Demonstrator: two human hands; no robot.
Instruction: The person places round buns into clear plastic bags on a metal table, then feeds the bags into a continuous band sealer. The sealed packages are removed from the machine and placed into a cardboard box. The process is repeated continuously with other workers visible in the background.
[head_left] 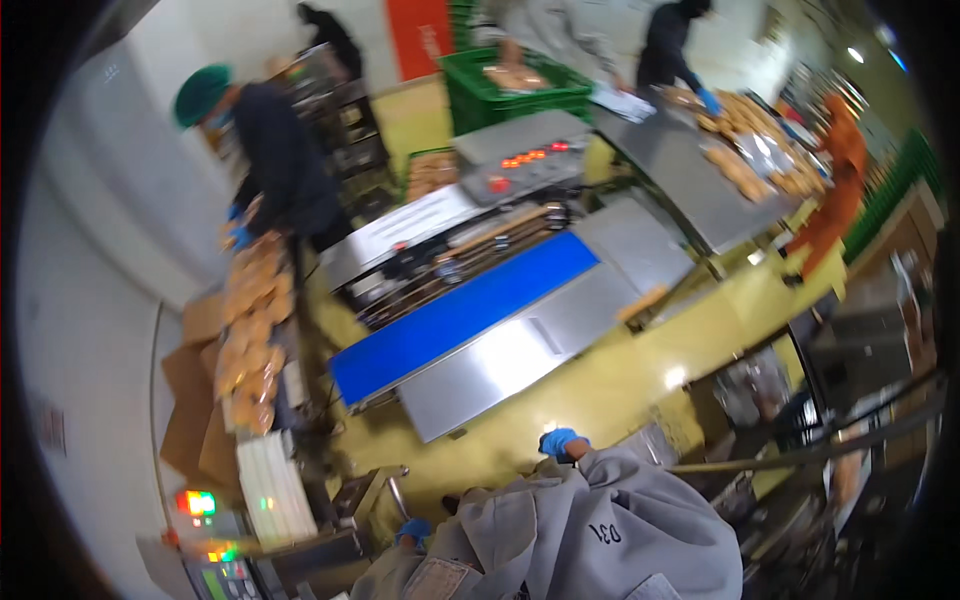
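My right hand (565, 441), in a blue glove, reaches out past my grey sleeve over the yellow floor. It is nearest to the steel side plate (470, 395) of a machine with a blue conveyor belt (470, 315), and apart from it. A small dark patch shows at its fingertips; I cannot make out what it is. My left hand (413, 530), also blue-gloved, hangs low beside my coat, near a metal bracket (393, 490). Its fingers are mostly hidden and blurred. Neither hand visibly touches the belt.
At left, a person in a green cap (285, 150) works by a long row of packed bread (250, 340). A green crate (515, 95) stands beyond the machine's control panel (525, 160). More bread packs (740, 140) cover a steel table (690, 185), with other people around it.
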